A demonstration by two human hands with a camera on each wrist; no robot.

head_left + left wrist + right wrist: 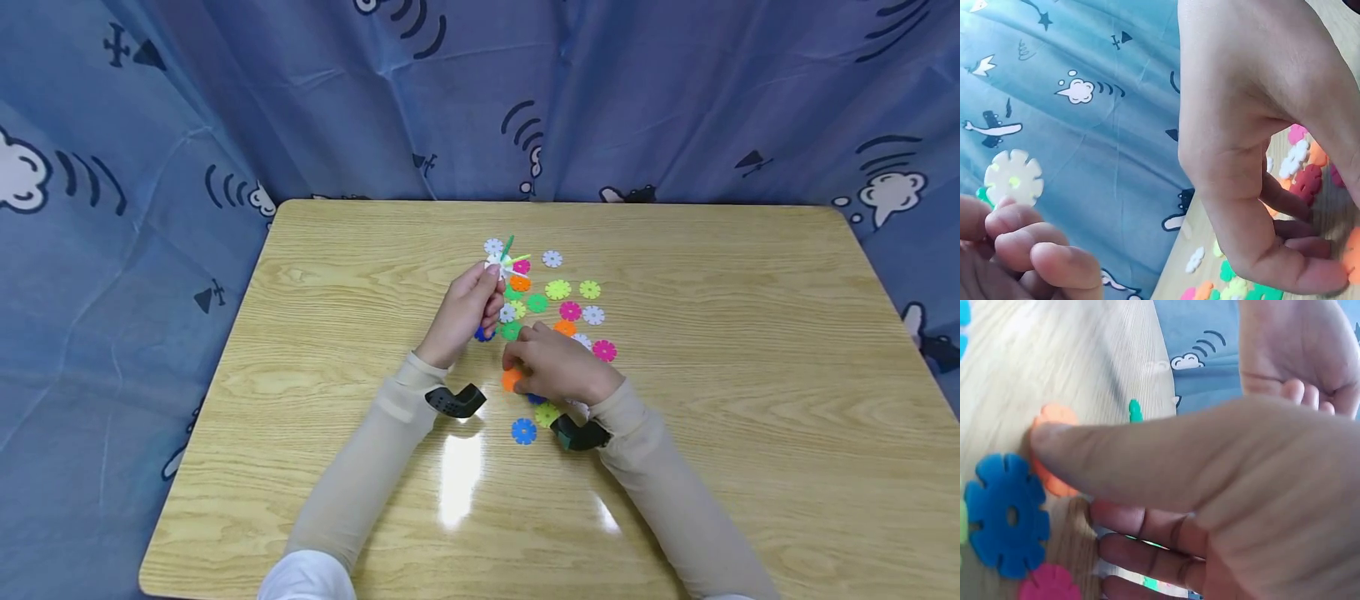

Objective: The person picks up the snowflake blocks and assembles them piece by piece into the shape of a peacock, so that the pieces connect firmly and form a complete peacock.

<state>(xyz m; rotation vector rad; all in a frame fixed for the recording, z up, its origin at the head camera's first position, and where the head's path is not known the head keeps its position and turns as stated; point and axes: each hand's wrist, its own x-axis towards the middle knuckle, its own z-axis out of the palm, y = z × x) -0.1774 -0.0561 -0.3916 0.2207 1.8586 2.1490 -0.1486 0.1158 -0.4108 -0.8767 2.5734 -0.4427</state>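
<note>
My left hand (467, 304) holds up a small joined cluster of notched plastic discs, gripped between thumb and fingers. A white disc (1013, 175) shows its face in the left wrist view, while a green disc (507, 247) and a yellow disc (521, 259) stick out edge-on. Lower and to the right, my right hand (558, 362) reaches down to the tabletop and pinches an orange disc (512, 381), its thumb across the face in the right wrist view. Close by lies a blue disc (991, 519), with a pink disc (1050, 587) beside it.
Loose discs in several colours are scattered around both hands on the wooden table (720, 400), among them a pink disc (604, 351), a yellow-green disc (558, 289) and a blue disc (524, 431). A patterned blue curtain (480, 100) hangs behind the table's far edge.
</note>
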